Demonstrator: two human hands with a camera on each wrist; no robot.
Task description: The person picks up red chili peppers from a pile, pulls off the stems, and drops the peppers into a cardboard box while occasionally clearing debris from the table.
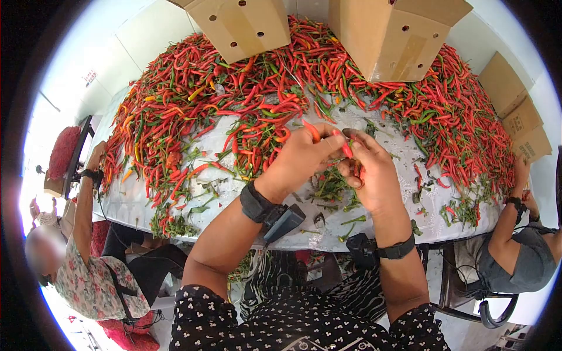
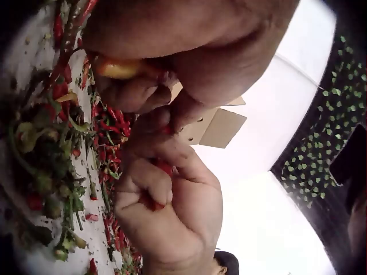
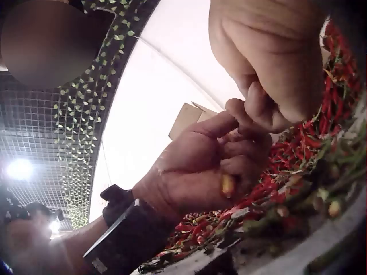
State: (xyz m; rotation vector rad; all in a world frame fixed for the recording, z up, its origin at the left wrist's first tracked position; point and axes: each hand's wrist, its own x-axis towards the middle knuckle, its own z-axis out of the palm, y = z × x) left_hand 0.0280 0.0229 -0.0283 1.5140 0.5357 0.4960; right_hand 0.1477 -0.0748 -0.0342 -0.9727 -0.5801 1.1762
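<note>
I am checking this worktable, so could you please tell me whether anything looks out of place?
Nothing looks plainly damaged. Slightly untidy, though: loose green stems litter the table, and two cardboard boxes stand amid the heaped chillies rather than clear of them.

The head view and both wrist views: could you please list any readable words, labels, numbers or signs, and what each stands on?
No text is readable.
Brown folded cardboard, right side: dark print, too blurred to read.
Pale wall, upper left: small red marks, too small to read.
Black boxy device on the left wrist: small pale label, too small to read.
</note>
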